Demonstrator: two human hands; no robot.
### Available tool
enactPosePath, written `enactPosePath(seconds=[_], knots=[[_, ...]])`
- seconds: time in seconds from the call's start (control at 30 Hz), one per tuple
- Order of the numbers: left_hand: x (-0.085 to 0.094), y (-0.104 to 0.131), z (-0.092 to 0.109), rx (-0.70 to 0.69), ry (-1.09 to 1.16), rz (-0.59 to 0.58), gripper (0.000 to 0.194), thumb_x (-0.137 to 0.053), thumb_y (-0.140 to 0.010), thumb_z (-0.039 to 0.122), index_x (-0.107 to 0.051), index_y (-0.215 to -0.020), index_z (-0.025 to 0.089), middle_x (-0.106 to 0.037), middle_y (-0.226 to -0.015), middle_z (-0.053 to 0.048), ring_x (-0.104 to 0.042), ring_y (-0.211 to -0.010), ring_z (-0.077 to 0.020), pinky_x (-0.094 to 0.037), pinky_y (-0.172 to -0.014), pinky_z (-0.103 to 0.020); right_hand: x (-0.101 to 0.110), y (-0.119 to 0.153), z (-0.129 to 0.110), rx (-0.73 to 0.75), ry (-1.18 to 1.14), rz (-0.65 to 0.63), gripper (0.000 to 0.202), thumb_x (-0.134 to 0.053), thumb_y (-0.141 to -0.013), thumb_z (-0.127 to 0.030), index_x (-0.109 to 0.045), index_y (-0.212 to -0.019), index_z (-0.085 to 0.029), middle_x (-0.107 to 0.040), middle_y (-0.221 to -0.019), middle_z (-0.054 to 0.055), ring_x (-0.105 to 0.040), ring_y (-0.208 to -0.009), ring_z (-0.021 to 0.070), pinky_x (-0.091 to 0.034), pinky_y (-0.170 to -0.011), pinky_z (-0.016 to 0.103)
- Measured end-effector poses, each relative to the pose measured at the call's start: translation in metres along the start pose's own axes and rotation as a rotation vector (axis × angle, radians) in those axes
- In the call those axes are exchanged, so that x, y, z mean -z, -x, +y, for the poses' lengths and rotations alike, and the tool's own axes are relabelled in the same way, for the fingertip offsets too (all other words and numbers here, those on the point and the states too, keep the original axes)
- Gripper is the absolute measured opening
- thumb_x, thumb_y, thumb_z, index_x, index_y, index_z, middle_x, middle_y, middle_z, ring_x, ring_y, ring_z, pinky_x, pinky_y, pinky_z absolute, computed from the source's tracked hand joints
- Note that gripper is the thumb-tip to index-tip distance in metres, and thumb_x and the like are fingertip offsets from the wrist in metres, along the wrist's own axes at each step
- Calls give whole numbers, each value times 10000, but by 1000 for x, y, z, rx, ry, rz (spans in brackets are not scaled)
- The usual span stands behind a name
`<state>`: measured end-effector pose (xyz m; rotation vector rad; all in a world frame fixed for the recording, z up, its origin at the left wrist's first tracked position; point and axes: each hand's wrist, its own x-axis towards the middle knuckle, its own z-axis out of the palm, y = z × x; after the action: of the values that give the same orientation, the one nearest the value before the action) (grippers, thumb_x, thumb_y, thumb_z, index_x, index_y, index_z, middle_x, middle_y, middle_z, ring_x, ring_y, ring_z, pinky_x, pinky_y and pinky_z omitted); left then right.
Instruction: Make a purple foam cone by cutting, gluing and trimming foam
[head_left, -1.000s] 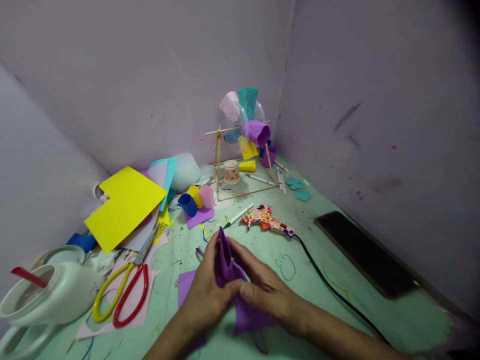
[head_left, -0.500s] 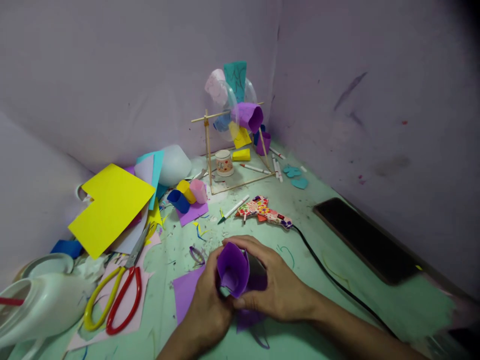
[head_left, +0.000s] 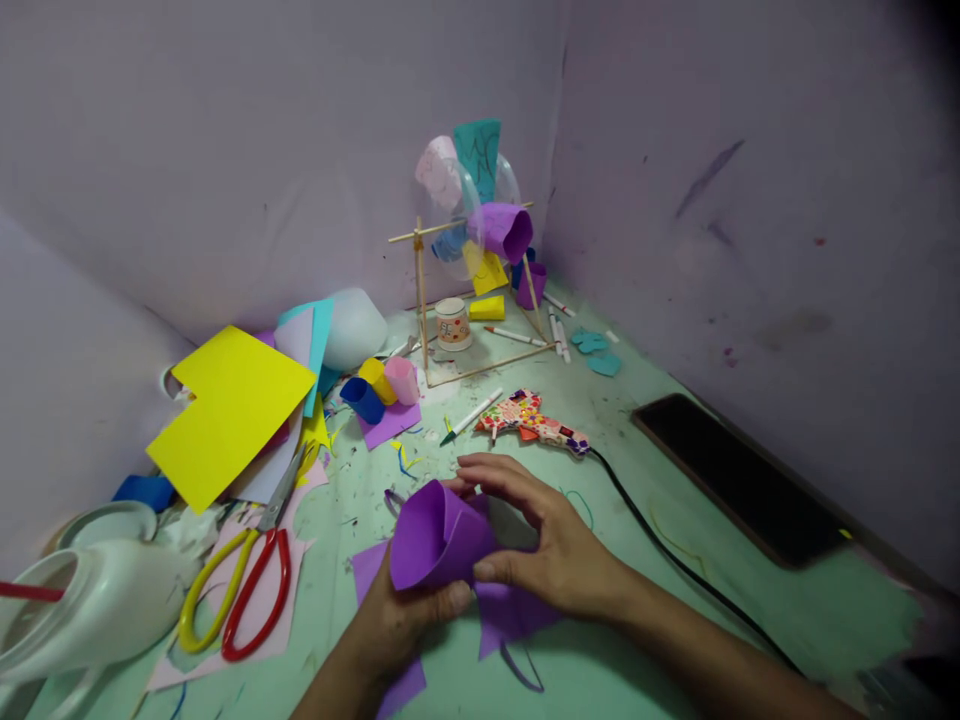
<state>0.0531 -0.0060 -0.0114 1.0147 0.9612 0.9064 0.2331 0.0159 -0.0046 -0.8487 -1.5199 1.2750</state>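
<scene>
A rolled purple foam cup (head_left: 439, 540) is held between both hands, its wide opening tilted toward the left. My left hand (head_left: 409, 605) wraps its left and lower side, the thumb lying across the front. My right hand (head_left: 551, 545) curves round a grey, rounded object (head_left: 511, 525) at the cup's right end, with the thumb against the purple foam. What that grey object is, I cannot make out. Purple foam pieces (head_left: 514, 615) lie on the table under the hands.
Red-and-yellow scissors (head_left: 255, 590) and a white bottle (head_left: 127, 600) lie left. Beyond the hands are a flowered glue gun (head_left: 532, 425) with its cord, small foam cups (head_left: 364, 400) and a stick frame (head_left: 421, 300) with a wheel. A black phone (head_left: 739, 480) rests right.
The purple cup has tipped over to the left, its side now showing. My left hand has moved lower and left, while my right hand's fingers have lifted and spread a little.
</scene>
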Motion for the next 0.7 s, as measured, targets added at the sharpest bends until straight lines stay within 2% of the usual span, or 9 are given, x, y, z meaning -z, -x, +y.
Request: enactPosePath(seconds=[0.1, 0.2, 0.3, 0.37, 0.43, 0.5, 0.57, 0.63, 0.7], knots=[[-1, 0, -4, -31, -33, -10, 619, -733, -660, 461, -561, -1210, 233, -599, -1238, -95, -496, -1216, -313, -366, -1057, -455, -4, 0, 4, -74, -127, 7, 600, -811, -618, -196, -596, -1174, -270, -434, -1368, 101, -427, -1281, 272, -387, -1031, 456], [-5, -3, -5, -96, -90, 12, 474, -717, -691, 437, -604, -1121, 269, -523, -1339, -57, -409, -1298, -292, -344, -1083, -414, -7, 0, 6, -151, -146, 48, 592, -793, -604, -113, -615, -1144, -280, -386, -1412, 88, -442, -1275, 269, -435, -991, 432], [-7, -6, -4, -99, -216, 35, 453, -685, -737, 371, -577, -1168, 283, -508, -1359, -42, -386, -1318, -263, -329, -1096, -384, -7, -1, 2, -131, -104, 82, 410, -777, -611, -84, -695, -978, -246, -521, -1298, 81, -516, -1201, 259, -470, -945, 408], [-7, -7, -2, -56, -186, 24, 589, -683, -722, 369, -490, -1274, 293, -506, -1362, -48, -423, -1293, -262, -350, -1080, -388, -4, -3, -2, -82, -102, 77, 267, -785, -620, -111, -708, -853, -218, -621, -1173, 70, -575, -1124, 245, -478, -928, 388], [-6, -8, 4, -26, -58, 54, 726, -701, -667, 355, -406, -1329, 307, -478, -1385, -50, -485, -1237, -273, -412, -1025, -399, -1, -4, -4, -62, -27, 97, 197, -769, -652, -138, -690, -823, -197, -690, -1029, 59, -636, -1005, 224, -502, -876, 361], [-3, -8, 14, -62, -24, 199, 747, -707, -629, 312, -401, -1311, 305, -540, -1294, -50, -593, -1080, -240, -504, -896, -358, 3, -4, -2, -62, 111, 158, 197, -733, -698, -152, -673, -883, -185, -710, -916, 50, -661, -877, 208, -519, -803, 348], [1, -4, 26, -134, -158, 438, 606, -700, -646, 275, -487, -1214, 271, -636, -967, -3, -627, -760, -138, -523, -646, -229, 6, -3, 2, -41, 234, 208, 208, -705, -729, -170, -669, -933, -182, -704, -868, 49, -645, -826, 209, -506, -784, 365], [1, 1, 36, -160, -359, 607, 391, -688, -686, 298, -593, -1061, 237, -571, -673, 55, -473, -506, -66, -378, -437, -153, 7, -2, 6, 1, 282, 226, 221, -708, -735, -198, -678, -954, -187, -700, -895, 64, -623, -853, 224, -481, -808, 390], [-1, 7, 41, -148, -517, 631, 268, -687, -691, 336, -669, -933, 222, -547, -575, 63, -392, -455, -57, -305, -398, -158, 6, -1, 9, 49, 309, 205, 241, -714, -741, -220, -687, -980, -201, -707, -916, 70, -614, -869, 228, -467, -819, 395]])
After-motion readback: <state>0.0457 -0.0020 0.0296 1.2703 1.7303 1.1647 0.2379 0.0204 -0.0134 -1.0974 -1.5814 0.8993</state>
